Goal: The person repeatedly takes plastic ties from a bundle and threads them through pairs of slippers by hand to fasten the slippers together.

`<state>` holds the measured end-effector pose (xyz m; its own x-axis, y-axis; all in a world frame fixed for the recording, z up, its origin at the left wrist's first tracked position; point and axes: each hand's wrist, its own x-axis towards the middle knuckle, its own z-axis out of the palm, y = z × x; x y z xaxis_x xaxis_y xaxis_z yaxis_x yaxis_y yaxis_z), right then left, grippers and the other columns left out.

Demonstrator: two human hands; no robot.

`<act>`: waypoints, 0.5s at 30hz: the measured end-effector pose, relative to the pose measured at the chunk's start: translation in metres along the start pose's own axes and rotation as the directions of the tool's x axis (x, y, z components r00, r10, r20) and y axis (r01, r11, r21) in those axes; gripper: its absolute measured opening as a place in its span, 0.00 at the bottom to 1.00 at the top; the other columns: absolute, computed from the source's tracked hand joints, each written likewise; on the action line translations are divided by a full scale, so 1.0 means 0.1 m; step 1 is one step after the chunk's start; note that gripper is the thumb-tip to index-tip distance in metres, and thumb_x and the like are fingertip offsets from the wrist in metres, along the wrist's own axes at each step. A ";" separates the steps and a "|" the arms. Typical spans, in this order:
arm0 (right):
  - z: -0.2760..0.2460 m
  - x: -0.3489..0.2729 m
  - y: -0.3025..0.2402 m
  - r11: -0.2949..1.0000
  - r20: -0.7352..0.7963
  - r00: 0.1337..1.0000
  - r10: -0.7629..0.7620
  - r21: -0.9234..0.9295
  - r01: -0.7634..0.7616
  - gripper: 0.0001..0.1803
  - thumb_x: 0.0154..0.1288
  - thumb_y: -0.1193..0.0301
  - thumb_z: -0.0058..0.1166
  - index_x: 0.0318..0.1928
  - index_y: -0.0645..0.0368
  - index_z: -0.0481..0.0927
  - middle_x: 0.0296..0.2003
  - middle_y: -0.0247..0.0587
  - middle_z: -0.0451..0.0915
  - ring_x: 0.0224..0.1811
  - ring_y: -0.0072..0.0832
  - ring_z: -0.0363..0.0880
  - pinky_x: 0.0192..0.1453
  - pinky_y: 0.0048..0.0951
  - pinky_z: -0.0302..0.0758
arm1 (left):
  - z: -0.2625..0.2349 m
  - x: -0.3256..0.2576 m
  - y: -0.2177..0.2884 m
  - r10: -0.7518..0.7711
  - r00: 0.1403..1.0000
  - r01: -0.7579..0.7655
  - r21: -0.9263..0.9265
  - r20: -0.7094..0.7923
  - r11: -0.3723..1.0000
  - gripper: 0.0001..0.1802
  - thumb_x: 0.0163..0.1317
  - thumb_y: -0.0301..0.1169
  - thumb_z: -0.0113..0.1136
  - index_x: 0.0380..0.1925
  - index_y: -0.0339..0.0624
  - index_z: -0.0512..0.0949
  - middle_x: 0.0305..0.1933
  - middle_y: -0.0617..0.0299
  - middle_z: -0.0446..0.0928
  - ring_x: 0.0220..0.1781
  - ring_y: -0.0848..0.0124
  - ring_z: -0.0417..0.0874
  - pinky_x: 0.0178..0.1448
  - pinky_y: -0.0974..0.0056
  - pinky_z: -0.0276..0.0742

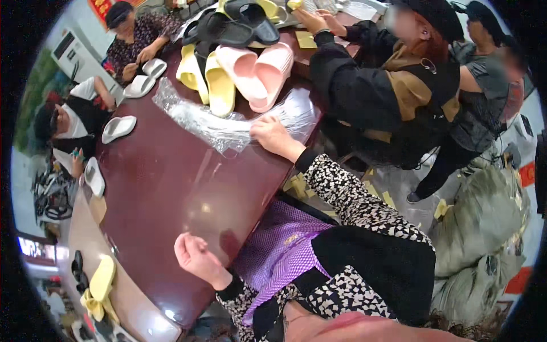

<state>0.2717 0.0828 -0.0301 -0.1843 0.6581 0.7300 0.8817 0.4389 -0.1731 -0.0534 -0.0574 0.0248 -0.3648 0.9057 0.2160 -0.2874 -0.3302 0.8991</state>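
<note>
My right hand is at the edge of a spread of clear plastic bags on the dark red table, its fingers pinched on the plastic. Just beyond it, a pair of pink slippers rests beside a pair of yellow slippers. Black slippers are heaped behind them. My left hand is held over the table's near edge, apart from the bags. Its fingers are loosely curled in, and nothing shows in them.
White slippers line the left edge of the table. Several people sit or stand around it, one close at my right. Big stuffed sacks stand on the floor at right. Yellow slippers lie on a tan surface at left.
</note>
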 end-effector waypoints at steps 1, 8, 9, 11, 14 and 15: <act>-0.02 0.01 0.04 1.000 -0.010 1.000 0.004 -0.020 -0.004 0.04 0.52 0.73 0.55 0.31 0.51 0.77 0.35 0.32 0.78 0.45 0.35 0.73 0.51 0.37 0.66 | -0.03 0.00 0.03 0.007 1.000 -0.009 -0.074 -0.019 0.997 0.03 0.65 0.22 0.52 0.37 0.34 0.74 0.20 0.67 0.66 0.20 0.80 0.64 0.25 0.74 0.61; -0.05 0.01 0.15 1.000 -0.015 1.000 -0.008 0.017 0.009 0.04 0.53 0.72 0.55 0.31 0.50 0.77 0.35 0.29 0.78 0.46 0.33 0.73 0.52 0.36 0.66 | -0.34 0.12 0.10 0.034 0.999 -0.034 -0.337 -0.004 0.941 0.05 0.67 0.24 0.48 0.36 0.35 0.73 0.17 0.68 0.59 0.19 0.79 0.59 0.24 0.73 0.59; -0.05 0.01 0.16 1.000 -0.011 1.000 -0.005 0.017 0.005 0.04 0.53 0.72 0.55 0.31 0.50 0.77 0.35 0.29 0.78 0.46 0.33 0.73 0.52 0.36 0.66 | -0.35 0.12 0.09 0.036 0.999 -0.032 -0.364 0.004 0.931 0.05 0.67 0.24 0.47 0.36 0.35 0.73 0.16 0.69 0.58 0.18 0.79 0.59 0.24 0.73 0.58; -0.05 0.00 0.17 1.000 0.004 1.000 0.006 0.014 -0.006 0.04 0.53 0.72 0.55 0.31 0.50 0.77 0.35 0.29 0.78 0.46 0.33 0.73 0.52 0.36 0.66 | -0.37 0.09 0.04 0.023 0.999 -0.010 -0.359 0.032 0.933 0.05 0.68 0.24 0.47 0.37 0.35 0.73 0.16 0.69 0.58 0.19 0.79 0.58 0.24 0.73 0.58; -0.05 -0.02 0.16 1.000 0.018 1.000 0.014 0.012 -0.014 0.04 0.53 0.73 0.55 0.31 0.50 0.78 0.35 0.29 0.78 0.46 0.32 0.73 0.52 0.36 0.66 | -0.40 0.04 -0.02 0.005 0.996 0.025 -0.349 0.084 0.937 0.06 0.69 0.26 0.47 0.39 0.36 0.73 0.16 0.69 0.57 0.19 0.79 0.57 0.24 0.72 0.58; -0.05 -0.02 0.15 1.000 0.021 1.000 0.015 0.009 -0.015 0.04 0.53 0.73 0.55 0.31 0.50 0.78 0.35 0.29 0.78 0.46 0.32 0.73 0.52 0.35 0.65 | -0.40 0.02 -0.02 -0.012 0.997 0.037 -0.337 0.076 0.941 0.06 0.69 0.26 0.47 0.39 0.36 0.73 0.16 0.69 0.57 0.19 0.79 0.57 0.24 0.72 0.58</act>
<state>0.2871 0.0852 -0.0307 -0.1804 0.6769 0.7136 0.8803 0.4348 -0.1899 -0.0891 -0.0658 0.0081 -0.2933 0.9271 0.2333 -0.5822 -0.3668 0.7256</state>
